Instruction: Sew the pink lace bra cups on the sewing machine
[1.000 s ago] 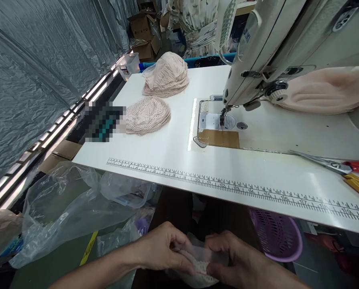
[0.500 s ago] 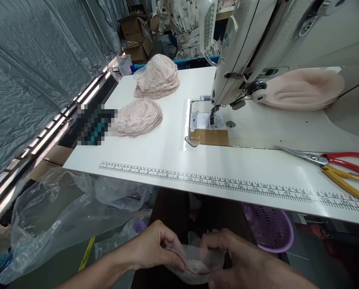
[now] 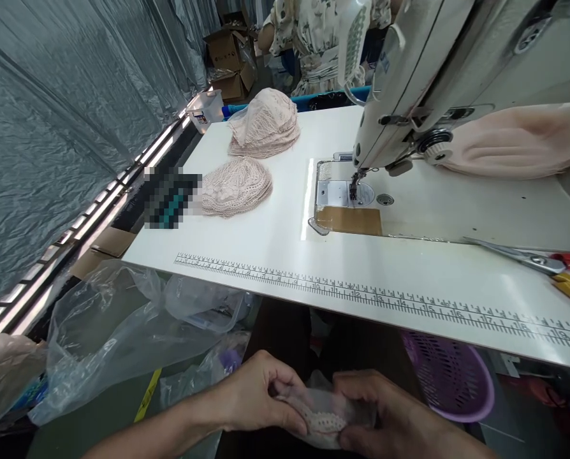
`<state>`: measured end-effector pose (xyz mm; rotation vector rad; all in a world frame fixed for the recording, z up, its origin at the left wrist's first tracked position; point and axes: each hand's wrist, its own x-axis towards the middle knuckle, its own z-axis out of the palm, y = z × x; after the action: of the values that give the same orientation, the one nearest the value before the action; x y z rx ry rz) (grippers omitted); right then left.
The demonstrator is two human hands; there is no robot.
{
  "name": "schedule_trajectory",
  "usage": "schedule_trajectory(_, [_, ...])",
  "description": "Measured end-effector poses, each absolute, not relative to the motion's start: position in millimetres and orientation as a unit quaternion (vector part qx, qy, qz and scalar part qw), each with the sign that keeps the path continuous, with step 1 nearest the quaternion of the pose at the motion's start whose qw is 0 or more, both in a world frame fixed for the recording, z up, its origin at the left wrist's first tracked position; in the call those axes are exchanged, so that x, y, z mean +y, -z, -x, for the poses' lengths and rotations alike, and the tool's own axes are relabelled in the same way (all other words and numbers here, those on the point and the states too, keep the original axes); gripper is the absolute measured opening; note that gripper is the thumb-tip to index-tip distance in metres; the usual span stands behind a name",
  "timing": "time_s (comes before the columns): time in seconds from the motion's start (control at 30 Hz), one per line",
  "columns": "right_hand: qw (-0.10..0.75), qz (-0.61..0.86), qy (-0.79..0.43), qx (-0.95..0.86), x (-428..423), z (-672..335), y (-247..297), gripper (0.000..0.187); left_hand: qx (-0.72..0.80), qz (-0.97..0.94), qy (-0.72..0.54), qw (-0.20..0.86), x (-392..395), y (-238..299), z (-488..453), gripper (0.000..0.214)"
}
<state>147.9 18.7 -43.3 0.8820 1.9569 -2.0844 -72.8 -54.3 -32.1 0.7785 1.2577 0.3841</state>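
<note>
Over my lap, below the table's front edge, both hands hold a small sheer, pale fabric piece [image 3: 324,422] with a lace-like band and a reddish line of stitching. My left hand [image 3: 266,398] pinches its left side between thumb and fingers. On the right side, my right hand [image 3: 385,411] grips the same piece, thumb below and fingers above. Two stacks of pale pink lace pieces, a rear stack [image 3: 266,124] and a nearer stack [image 3: 238,187], lie on the white table [image 3: 247,239]. The sewing machine [image 3: 361,153] stands right of them, its needle area apart from my hands.
Scissors [image 3: 528,255] with red and yellow handles lie at the table's right. Pink padded fabric [image 3: 514,143] rests under the machine arm. Below are a purple basket [image 3: 450,376] and a clear plastic bag [image 3: 122,331]. A person in a floral garment [image 3: 314,38] is behind the table.
The view has shifted, so the table and machine sit farther right in the picture. Both hands still hold the fabric piece, which is turned slightly, showing more of its lace-like band.
</note>
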Motion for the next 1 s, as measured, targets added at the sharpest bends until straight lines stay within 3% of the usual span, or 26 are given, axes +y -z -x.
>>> schedule_trajectory(0.27, [0.088, -0.303, 0.687, 0.655, 20, -151, 45, 0.013, 0.537, -0.351, -0.201, 0.741, -55, 31, 76, 0.028])
schedule_trajectory(0.5, [0.089, -0.299, 0.665, 0.678, 23, -145, 42, 0.007, 0.505, -0.384, -0.162, 0.756, -49, 26, 80, 0.048])
schedule_trajectory(0.83, [0.011, -0.223, 0.726, 0.65, 26, -144, 39, 0.001, 0.533, -0.359, -0.129, 0.755, -43, 28, 76, 0.028])
schedule_trajectory(1.0, [0.011, -0.213, 0.727, 0.653, 29, -145, 38, 0.01, 0.53, -0.34, -0.128, 0.766, -46, 27, 77, 0.025])
